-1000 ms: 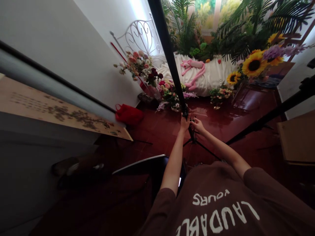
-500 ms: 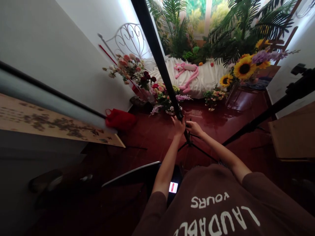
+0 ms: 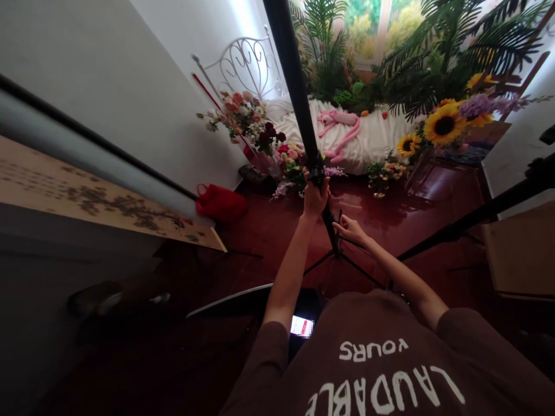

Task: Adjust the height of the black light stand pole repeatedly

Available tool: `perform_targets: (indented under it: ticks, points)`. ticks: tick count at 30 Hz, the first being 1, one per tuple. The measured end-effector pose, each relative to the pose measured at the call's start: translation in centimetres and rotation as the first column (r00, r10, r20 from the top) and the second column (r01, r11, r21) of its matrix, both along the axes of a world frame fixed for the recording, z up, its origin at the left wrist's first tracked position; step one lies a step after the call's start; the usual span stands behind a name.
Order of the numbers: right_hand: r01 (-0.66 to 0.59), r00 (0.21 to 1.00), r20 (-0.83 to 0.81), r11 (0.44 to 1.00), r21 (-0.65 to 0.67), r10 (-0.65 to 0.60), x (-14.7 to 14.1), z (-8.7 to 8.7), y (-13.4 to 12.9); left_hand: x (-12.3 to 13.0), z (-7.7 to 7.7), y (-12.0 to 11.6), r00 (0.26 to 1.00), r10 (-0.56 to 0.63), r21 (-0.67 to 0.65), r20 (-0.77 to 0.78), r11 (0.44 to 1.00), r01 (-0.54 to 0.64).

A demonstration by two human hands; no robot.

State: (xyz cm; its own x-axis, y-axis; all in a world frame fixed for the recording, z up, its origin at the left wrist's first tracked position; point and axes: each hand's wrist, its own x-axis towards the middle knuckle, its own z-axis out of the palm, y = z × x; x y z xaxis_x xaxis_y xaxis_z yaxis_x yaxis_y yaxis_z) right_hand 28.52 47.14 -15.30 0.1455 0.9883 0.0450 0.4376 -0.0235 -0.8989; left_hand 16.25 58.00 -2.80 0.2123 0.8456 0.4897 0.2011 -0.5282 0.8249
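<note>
A tall black light stand (image 3: 299,98) rises from the floor in front of me, its tripod legs spread at the bottom. My left hand (image 3: 315,196) is wrapped around the pole just under a black collar. Lower down, my right hand (image 3: 350,229) has its fingers curled against the pole at a small knob; the fingertips are partly hidden. Below my left forearm a lit phone-like screen (image 3: 302,326) shows white and red.
A second black stand (image 3: 468,216) slants across the right side, near a cardboard-coloured panel (image 3: 520,248). On the left are a red bag (image 3: 221,202) and a painted scroll (image 3: 108,199). Ahead, flowers (image 3: 444,124) and a pink plush toy (image 3: 342,118) surround a white-draped bed (image 3: 373,141).
My left hand has moved up the pole, and the collar now shows above it. My right hand stays low beside the stand, farther from the left. The view has shifted slightly.
</note>
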Motion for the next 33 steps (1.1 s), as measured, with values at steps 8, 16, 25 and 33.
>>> perform_targets:
  ticks: [8,16,25,33]
  points:
    - [-0.136,0.625,-0.724,0.872,-0.47,-0.293,-2.4,0.1,0.5,0.3,0.7,0.7,0.999,0.024,0.037,0.033,0.999,-0.025]
    - [-0.261,0.012,-0.849,0.818,-0.512,-0.528,-3.6,2.1,1.0,0.9,-0.7,0.8,0.989,0.112,0.052,0.099,0.992,-0.118]
    - [-0.151,-0.04,-0.829,0.823,-0.547,-0.558,-4.8,2.0,1.4,3.0,-2.2,-0.8,0.922,0.286,0.007,0.261,0.954,-0.298]
    - [-0.136,-0.036,-0.856,0.851,-0.507,-0.516,-4.7,1.1,1.3,2.5,-2.9,-1.4,0.95,0.181,-0.027,0.254,0.983,-0.18]
